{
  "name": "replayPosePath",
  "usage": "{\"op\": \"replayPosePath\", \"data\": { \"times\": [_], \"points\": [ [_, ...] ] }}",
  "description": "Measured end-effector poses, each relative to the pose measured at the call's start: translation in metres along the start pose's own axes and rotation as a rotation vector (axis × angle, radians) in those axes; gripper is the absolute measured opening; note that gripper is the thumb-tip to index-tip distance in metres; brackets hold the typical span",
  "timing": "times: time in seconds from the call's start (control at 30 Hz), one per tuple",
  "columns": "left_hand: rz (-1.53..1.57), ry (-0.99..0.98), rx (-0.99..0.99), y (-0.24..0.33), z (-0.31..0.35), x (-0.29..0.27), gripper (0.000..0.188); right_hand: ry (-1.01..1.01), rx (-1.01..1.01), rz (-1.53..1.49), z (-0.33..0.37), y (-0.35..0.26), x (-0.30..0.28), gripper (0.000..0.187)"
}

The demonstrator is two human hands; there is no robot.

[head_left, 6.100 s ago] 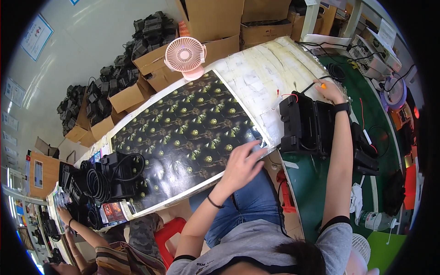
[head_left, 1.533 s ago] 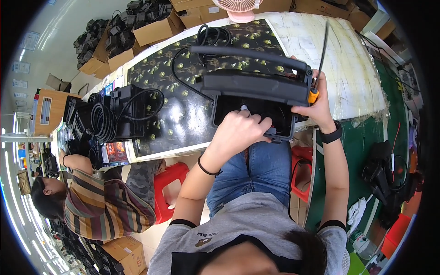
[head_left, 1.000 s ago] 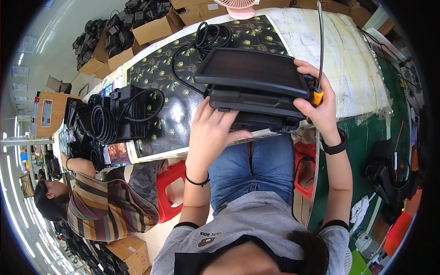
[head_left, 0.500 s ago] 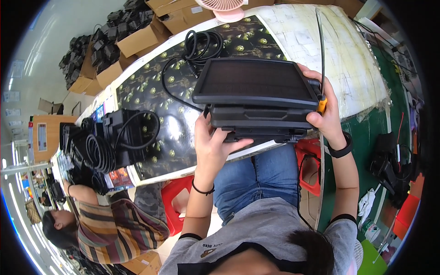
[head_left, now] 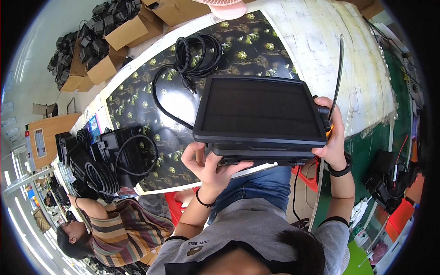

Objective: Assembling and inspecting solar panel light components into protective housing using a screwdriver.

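And the left hand (head_left: 207, 173), fingers apart, braces the box (head_left: 261, 108) near left, right hand (head_left: 337, 140) clamped on its right end and screwdriver (head_left: 339, 78), seemingly steadying 2 sides.

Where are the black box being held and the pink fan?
Black box (head_left: 260, 113): head view, near the middle of its flat dark top panel.
Pink fan (head_left: 228, 10): head view, its stand below the grille.

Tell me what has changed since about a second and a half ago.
The raised lid of the black panelled case has come down. The left hand has moved from inside it to its front left corner. The right hand stayed at its right end with the orange-handled tool; the coiled cable stayed on the patterned sheet.
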State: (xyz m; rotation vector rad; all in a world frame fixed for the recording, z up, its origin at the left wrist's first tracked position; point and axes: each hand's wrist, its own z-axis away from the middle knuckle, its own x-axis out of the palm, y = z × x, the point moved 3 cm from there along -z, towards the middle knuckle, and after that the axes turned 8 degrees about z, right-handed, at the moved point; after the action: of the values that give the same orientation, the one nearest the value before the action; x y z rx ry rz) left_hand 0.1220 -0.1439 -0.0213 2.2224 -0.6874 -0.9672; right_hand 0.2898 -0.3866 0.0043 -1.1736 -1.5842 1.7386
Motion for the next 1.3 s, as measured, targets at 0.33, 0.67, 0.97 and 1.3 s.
{"op": "replayPosePath", "data": {
  "times": [0.33, 0.67, 0.97, 1.3],
  "points": [
    [0.423, 0.326, -0.058, -0.008, -0.004, 0.024, 0.063, 0.022, -0.067, -0.066, -0.011, -0.005, 0.005, 0.081],
    [0.229, 0.087, 0.011, 0.018, 0.005, 0.007, 0.043, 0.018, -0.144, -0.056, -0.008, -0.014, 0.01, 0.068],
    [0.041, 0.078, 0.082, 0.025, 0.004, -0.004, 0.039, 0.026, -0.185, -0.019, -0.004, -0.01, 0.012, 0.065],
    [0.013, 0.088, 0.294, 0.061, -0.066, -0.024, 0.022, -0.001, -0.205, 0.01, -0.004, -0.009, 0.011, 0.064]
  ]
}}
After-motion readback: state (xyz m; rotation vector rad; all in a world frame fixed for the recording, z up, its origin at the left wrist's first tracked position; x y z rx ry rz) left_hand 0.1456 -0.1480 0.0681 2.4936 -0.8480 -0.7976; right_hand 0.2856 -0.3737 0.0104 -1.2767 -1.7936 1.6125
